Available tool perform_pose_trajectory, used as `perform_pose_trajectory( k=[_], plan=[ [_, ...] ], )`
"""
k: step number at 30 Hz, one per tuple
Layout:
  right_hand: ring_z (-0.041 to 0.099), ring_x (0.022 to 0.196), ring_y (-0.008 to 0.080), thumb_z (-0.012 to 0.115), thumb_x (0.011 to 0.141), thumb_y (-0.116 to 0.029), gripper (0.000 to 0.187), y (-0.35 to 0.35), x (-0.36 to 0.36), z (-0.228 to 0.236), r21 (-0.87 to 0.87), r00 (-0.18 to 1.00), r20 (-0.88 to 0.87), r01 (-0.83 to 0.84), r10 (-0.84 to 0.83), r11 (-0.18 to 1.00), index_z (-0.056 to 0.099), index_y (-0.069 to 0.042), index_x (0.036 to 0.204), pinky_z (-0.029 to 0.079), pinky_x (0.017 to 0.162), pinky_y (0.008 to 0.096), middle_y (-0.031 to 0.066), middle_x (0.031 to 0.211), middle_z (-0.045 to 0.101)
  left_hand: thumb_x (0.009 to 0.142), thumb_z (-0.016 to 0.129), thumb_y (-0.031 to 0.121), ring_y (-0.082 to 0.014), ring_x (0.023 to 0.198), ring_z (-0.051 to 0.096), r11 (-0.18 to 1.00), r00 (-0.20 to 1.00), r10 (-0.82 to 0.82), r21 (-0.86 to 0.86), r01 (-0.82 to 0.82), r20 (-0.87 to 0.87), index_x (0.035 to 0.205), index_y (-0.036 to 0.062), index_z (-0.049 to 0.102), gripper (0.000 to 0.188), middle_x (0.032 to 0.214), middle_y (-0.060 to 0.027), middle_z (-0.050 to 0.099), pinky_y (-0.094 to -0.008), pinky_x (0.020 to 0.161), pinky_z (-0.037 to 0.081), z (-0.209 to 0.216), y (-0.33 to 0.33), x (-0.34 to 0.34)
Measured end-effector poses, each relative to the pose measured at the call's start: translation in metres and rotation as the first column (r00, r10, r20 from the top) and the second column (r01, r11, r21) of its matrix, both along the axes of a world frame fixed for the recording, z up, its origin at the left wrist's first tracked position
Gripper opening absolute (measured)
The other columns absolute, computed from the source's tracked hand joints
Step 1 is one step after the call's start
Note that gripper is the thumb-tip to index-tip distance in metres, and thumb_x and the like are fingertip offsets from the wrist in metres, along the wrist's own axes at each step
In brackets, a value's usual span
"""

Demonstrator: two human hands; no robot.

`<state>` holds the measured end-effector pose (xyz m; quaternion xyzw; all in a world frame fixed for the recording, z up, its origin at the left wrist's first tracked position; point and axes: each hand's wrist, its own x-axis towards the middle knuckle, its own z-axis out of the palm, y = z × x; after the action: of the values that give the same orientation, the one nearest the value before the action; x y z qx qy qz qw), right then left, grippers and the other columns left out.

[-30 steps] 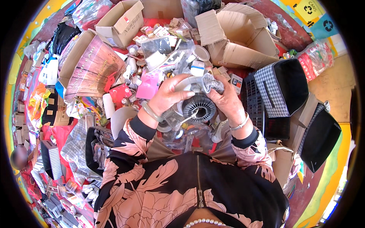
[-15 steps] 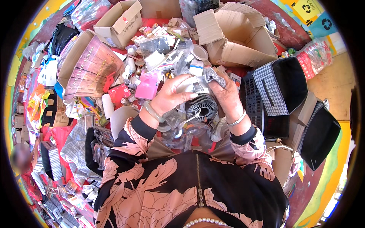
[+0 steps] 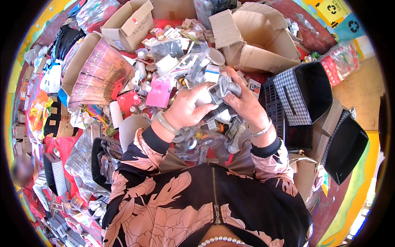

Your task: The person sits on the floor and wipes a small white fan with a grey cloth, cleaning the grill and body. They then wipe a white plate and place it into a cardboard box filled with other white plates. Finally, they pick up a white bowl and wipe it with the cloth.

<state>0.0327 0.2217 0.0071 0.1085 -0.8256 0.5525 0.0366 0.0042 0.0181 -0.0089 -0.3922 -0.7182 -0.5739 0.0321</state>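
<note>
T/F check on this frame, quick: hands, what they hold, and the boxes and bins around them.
1. Both hands grip one object. True: the left hand and right hand hold a small grey ribbed part in clear wrapping.
2. The left wrist is bare. False: it wears a pale green bangle.
3. A pink packet lies in the pile on the left-hand side. True.
4. The black houndstooth bin stands on the person's left. False: on the right.
5. The large cardboard box is taped shut. False: its flaps are open.
</note>
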Motion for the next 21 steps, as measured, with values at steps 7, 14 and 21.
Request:
perform_pose_trajectory(
  k=[7,14,21],
  plan=[
    [0.051,0.097,0.0141,0.069,0.075,-0.010,0.060,-0.006,-0.006,-0.008,-0.739,0.907,0.303,0.028,0.294,0.674,0.037,-0.006,0.126,0.042,0.084,0.0260,0.0058,0.105,0.053,0.076,0.065,0.020,-0.0310,0.064,0.061,0.998,0.985,0.039,-0.041,-0.047,-0.169,0.113,-0.0006,0.048,0.046,0.075,-0.0158,0.061,-0.0351,0.057,0.047,-0.002,-0.001,-0.002],
    [0.053,0.094,0.0141,0.062,0.077,-0.002,0.045,-0.010,-0.003,-0.004,-0.762,0.905,0.339,0.104,0.258,0.639,0.041,-0.005,0.117,0.044,0.083,0.0258,0.0061,0.103,0.053,0.076,0.065,0.021,-0.0300,0.065,0.062,0.998,0.988,0.070,0.017,-0.068,-0.136,0.112,0.0001,0.050,0.045,0.076,-0.0159,0.061,-0.0346,0.058,0.048,-0.007,0.001,-0.003],
    [0.055,0.094,0.0169,0.050,0.079,0.007,0.041,0.001,-0.006,-0.004,-0.760,0.853,0.474,0.270,0.218,0.592,0.043,-0.003,0.117,0.046,0.082,0.0268,0.0077,0.103,0.055,0.075,0.066,0.017,-0.0279,0.072,0.063,0.997,0.990,0.037,0.071,-0.027,-0.135,0.113,-0.0009,0.050,0.044,0.083,-0.0167,0.062,-0.0319,0.062,0.049,-0.007,0.002,-0.004]
  ],
)
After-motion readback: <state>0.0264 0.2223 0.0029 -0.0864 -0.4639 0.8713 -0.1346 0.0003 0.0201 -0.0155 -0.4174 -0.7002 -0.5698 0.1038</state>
